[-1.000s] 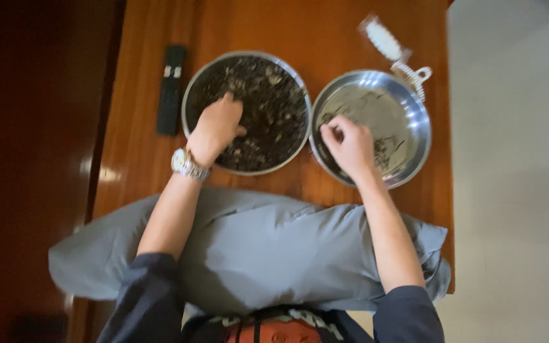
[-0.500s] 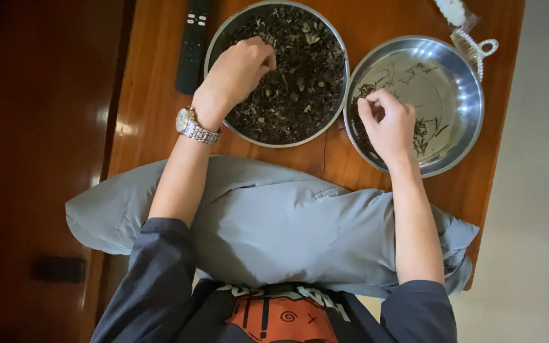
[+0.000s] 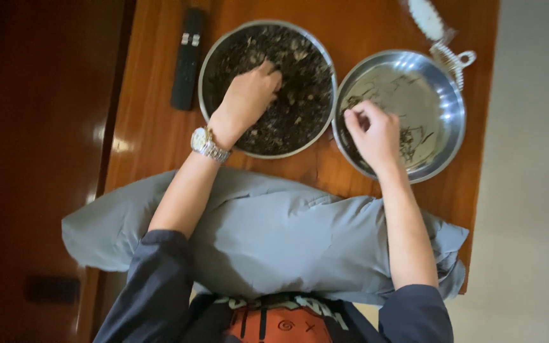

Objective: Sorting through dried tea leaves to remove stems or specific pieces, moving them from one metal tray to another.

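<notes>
A black remote control [image 3: 187, 58] lies at the left of the wooden bench [image 3: 154, 127]. Beside it, the left hand [image 3: 249, 98] is buried in a steel bowl [image 3: 206, 95] of dark dried leaves [image 3: 300, 95], fingers curled closed on a pinch of them. The right hand [image 3: 373, 133] hovers over the second steel bowl [image 3: 455, 121], fingertips pinched closed on what is probably a stem. Sorting is under way; releasing calls for opening over that bowl. A grey pillow [image 3: 274, 235] cushions the forearms. Pale floor lies right.

A glossy wooden table [image 3: 154, 136] stands between dark floor and pale floor.
</notes>
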